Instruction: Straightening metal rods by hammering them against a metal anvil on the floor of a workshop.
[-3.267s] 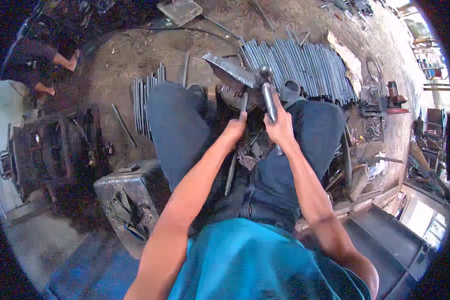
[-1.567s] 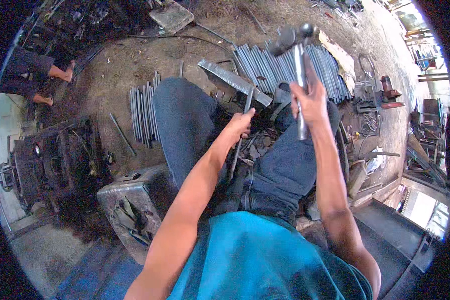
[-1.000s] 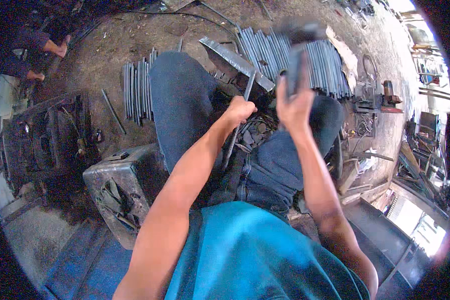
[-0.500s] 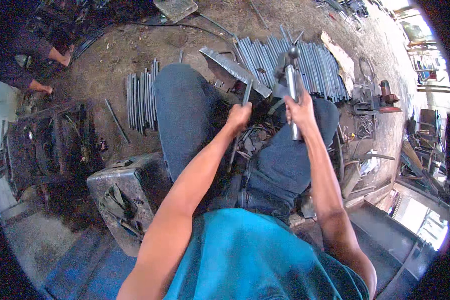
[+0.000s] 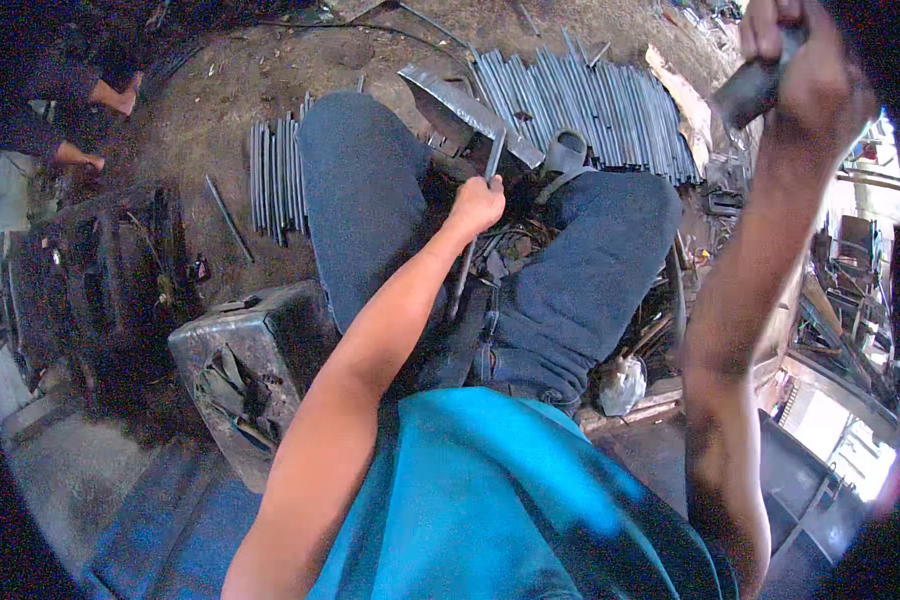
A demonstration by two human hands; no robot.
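My left hand (image 5: 478, 205) is closed round a thin grey metal rod (image 5: 496, 155), which slants up past a heavy steel edge (image 5: 470, 120) between my knees. The rod's lower part runs down below my fist toward my lap. Raised high at the upper right, close to the camera, my right hand (image 5: 815, 70) grips a hammer by its metal handle (image 5: 750, 95). Its head is out of sight. Just right of the rod's tip stands a grey rounded piece (image 5: 567, 150) with a dark hollow.
Many rods lie side by side in a large row (image 5: 610, 115) beyond my knees. A smaller row (image 5: 278, 180) lies left of my leg, near a single rod (image 5: 230, 220). A battered metal box (image 5: 250, 370) stands at my left. Another person's bare limbs (image 5: 115, 97) show far left.
My right hand has swung the hammer up and to the right, from over my right knee to near the camera. My left hand still holds the rod in nearly the same place.
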